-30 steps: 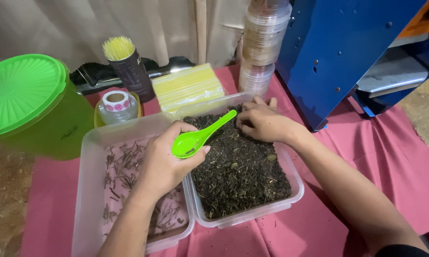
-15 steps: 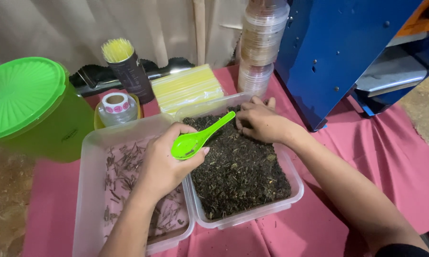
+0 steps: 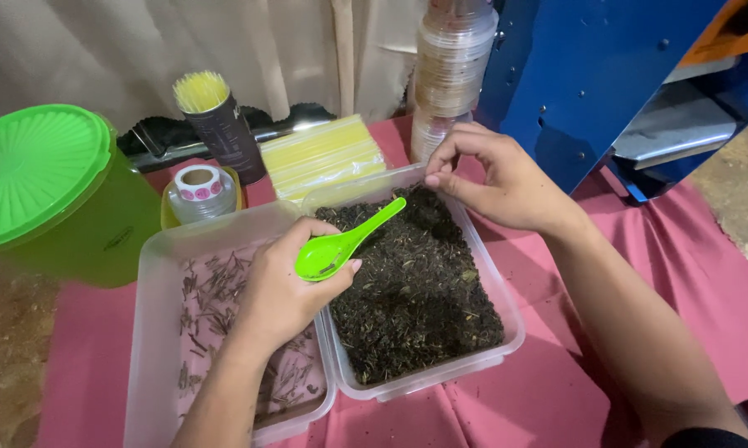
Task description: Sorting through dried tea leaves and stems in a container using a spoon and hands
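Two clear plastic tubs are set side by side on a pink cloth covering the worktop (image 3: 556, 390), and a bright green plastic spoon (image 3: 345, 245) is held over the seam between them. The spoon is gripped by its bowl end in the closed left hand (image 3: 287, 290), with the handle angled up toward the far right. Below it, the right-hand tub (image 3: 506, 332) is filled with dark, crumbly dried leaves. Its far rim is pinched between the curled fingers of the right hand (image 3: 498, 182). The left-hand tub (image 3: 154, 332) is seen holding a thin scatter of dried stalks. Behind the tubs, toward the worktop's far edge, a stack of yellow packets (image 3: 324, 158), a small roll of stickers (image 3: 199, 187) and a dark canister of yellow sticks (image 3: 216, 124) are lined up. A large green lidded container (image 3: 42, 174) is placed at the far left corner, a stack of clear cups (image 3: 453, 66) at the far edge.
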